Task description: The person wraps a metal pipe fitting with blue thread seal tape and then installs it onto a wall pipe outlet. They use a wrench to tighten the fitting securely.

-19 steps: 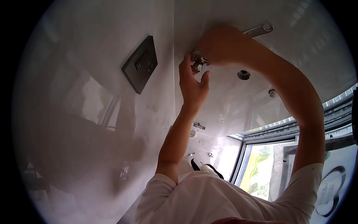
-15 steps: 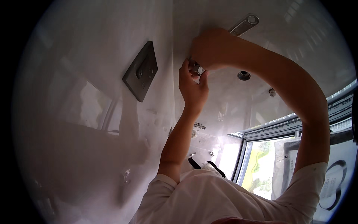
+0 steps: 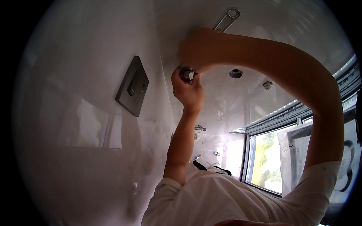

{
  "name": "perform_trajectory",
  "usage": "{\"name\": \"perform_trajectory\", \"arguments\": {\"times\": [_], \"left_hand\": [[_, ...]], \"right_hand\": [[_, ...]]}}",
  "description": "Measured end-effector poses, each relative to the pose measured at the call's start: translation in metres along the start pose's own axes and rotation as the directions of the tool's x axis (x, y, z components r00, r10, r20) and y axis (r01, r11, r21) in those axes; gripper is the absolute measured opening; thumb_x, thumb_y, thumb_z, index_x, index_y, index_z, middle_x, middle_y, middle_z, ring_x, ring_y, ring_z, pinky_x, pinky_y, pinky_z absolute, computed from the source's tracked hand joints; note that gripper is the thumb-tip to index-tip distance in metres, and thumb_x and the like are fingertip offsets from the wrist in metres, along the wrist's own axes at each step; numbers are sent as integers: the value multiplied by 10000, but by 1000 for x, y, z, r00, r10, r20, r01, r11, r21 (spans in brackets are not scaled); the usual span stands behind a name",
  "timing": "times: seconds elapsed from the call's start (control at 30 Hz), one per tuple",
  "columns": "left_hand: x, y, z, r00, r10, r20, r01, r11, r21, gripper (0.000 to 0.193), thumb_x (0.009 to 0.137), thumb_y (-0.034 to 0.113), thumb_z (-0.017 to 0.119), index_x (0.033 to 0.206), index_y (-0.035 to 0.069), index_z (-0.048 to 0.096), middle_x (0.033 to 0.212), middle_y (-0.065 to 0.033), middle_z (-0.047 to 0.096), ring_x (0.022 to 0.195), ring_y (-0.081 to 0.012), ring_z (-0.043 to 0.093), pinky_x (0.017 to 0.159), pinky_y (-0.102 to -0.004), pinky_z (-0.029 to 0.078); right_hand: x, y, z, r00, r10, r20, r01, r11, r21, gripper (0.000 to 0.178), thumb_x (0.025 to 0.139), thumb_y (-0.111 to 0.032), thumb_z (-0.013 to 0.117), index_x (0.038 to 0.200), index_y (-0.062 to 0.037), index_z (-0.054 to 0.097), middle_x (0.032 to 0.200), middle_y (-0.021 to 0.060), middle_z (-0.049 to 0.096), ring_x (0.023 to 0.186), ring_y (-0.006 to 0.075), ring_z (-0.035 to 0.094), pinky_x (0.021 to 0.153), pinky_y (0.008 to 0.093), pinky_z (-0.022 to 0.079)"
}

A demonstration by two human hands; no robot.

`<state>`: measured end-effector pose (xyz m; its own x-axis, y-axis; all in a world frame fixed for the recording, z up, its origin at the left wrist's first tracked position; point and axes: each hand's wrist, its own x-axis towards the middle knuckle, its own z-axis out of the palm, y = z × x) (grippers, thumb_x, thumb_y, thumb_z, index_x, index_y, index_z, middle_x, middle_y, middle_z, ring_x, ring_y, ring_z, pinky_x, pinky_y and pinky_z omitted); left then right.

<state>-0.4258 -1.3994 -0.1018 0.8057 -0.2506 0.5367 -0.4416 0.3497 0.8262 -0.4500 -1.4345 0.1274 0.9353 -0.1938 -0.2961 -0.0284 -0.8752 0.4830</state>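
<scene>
My right hand (image 3: 200, 49) is closed round a wrench, its back covering the jaws. Past the wrist sticks out the silvery wrench handle (image 3: 226, 19), with a hole at its end. Just below, my left hand (image 3: 189, 93) pinches a shiny metal hex fitting (image 3: 187, 75) between thumb and fingers. The fitting sits right against the underside of my right hand, close to the corner of the tiled walls. Whether the jaws grip the fitting is hidden by my right hand.
On the left wall is a dark grey socket plate (image 3: 132, 87) with a switch. The other wall has a round dark pipe hole (image 3: 235, 73) and a small whitish pipe stub (image 3: 267, 85). Lower down are a metal valve (image 3: 200, 128) and a dark-framed window (image 3: 264, 160).
The view has shifted, so the socket plate sits lower and further left. The wrench handle has swung to a steeper slant, and my right hand has turned with it. My left hand stays on the fitting.
</scene>
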Motion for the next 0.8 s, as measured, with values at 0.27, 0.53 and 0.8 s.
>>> {"name": "perform_trajectory", "arguments": {"times": [0.27, 0.53, 0.8], "left_hand": [[-3, 11, 1, 1000, -5, -13, 5, 999, -47, 552, 843, 51, 883, 1286, -9, 558, 1105, -77, 682, 879, -125, 602, 770, -269, 514], [-1, -1, 6, 1000, 25, -1, -25, 995, -101, 550, 869, 40, 863, 1308, -27, 538, 1132, -98, 686, 908, -144, 654, 761, -271, 551], [-1, 3, 4, 999, -7, 39, 13, 988, -156, 571, 876, 14, 841, 1325, -58, 494, 1199, -162, 674, 1020, -188, 704, 857, -301, 596]], "right_hand": [[14, 2, 1, 999, -27, 37, 29, 999, -45, 185, 788, -204, 754, 928, -97, 811, 889, 83, 773, 838, 305, 764, 704, 438, 613], [26, 1, -1, 990, -26, 139, 41, 993, -108, 208, 853, -270, 749, 974, -113, 811, 982, 74, 784, 943, 296, 764, 778, 454, 617], [35, 2, 2, 976, 10, 218, -11, 1000, 1, 146, 884, -205, 739, 971, -110, 809, 983, 62, 793, 959, 289, 763, 778, 456, 611]]}}
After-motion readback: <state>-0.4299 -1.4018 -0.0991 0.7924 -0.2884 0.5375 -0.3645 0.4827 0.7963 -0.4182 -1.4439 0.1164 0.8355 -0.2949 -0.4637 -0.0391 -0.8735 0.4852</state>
